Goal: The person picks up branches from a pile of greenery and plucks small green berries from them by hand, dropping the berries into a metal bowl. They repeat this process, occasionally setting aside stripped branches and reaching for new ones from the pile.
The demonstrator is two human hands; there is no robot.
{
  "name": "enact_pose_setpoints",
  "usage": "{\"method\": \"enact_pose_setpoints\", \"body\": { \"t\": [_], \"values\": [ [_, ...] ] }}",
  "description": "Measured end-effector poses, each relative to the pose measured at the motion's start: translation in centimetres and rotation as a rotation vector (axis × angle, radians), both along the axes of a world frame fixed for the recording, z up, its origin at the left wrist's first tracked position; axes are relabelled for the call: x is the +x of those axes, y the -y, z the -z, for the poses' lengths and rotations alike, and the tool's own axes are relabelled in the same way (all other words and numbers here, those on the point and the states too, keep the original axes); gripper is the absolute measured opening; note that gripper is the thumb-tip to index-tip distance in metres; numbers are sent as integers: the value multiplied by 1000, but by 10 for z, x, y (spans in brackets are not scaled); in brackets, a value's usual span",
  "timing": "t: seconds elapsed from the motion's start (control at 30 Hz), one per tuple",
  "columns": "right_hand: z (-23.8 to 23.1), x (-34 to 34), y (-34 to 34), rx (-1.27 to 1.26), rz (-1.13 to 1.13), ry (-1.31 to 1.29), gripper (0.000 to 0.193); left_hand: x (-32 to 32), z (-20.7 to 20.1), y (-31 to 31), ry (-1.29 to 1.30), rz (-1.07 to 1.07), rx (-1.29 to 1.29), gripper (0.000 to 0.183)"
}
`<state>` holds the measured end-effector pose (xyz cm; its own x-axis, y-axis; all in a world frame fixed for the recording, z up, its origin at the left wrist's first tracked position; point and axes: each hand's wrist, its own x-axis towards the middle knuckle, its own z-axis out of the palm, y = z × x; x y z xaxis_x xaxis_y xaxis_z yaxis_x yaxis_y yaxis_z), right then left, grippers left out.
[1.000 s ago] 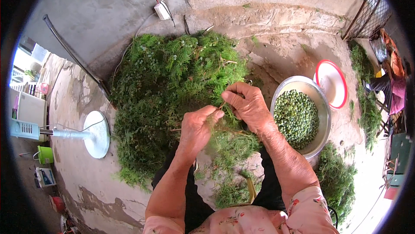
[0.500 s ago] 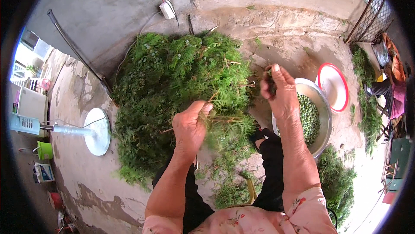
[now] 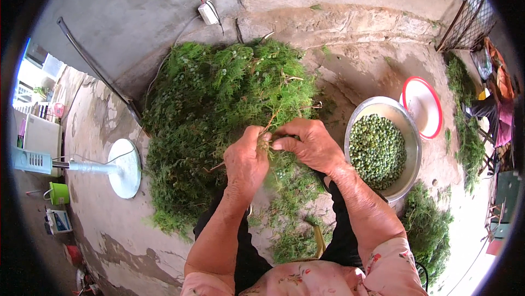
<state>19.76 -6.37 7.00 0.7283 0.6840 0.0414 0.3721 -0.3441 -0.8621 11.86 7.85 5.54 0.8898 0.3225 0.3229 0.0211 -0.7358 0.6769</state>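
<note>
In front of my lap, my left hand [image 3: 245, 156] is closed around an evergreen sprig [image 3: 272, 119] whose thin brown stem sticks up past the thumb. My right hand [image 3: 311, 145] meets it from the right, thumb and forefinger pinched at the same sprig; whatever else its curled fingers hold is hidden. Both hands are just above the near edge of a large heap of green conifer branches [image 3: 202, 104], some bearing pale bluish-green cones. To the right of my right hand stands a metal bowl [image 3: 416, 151], with many small round green cones [image 3: 377, 148] in it.
A white basin with a red rim [image 3: 437, 104] sits behind the bowl. More cut greenery [image 3: 426, 219] lies at the right, with loose sprigs [image 3: 295, 241] between my legs. On the left is a stand with a round white base [image 3: 124, 170], its cord trailing on the floor. A wall [image 3: 158, 12] rises behind the heap.
My right hand, closed on something greenish near the bowl, has come left and down to the sprig in my left hand. The cones in the bowl are now in fuller view.
</note>
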Motion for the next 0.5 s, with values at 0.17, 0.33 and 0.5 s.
{"method": "enact_pose_setpoints", "body": {
  "t": [0.17,0.33,0.5],
  "values": [
    [5,-4,-4,131,22,43,20,1,5,0,-8,69,-121,14],
    [-5,21,17,341,663,-586,22,-3,1,-2,9,80,-513,11],
    [0,37,35,912,607,-806,17,0,-18,-8,-145,73,-853,27]
  ]
}}
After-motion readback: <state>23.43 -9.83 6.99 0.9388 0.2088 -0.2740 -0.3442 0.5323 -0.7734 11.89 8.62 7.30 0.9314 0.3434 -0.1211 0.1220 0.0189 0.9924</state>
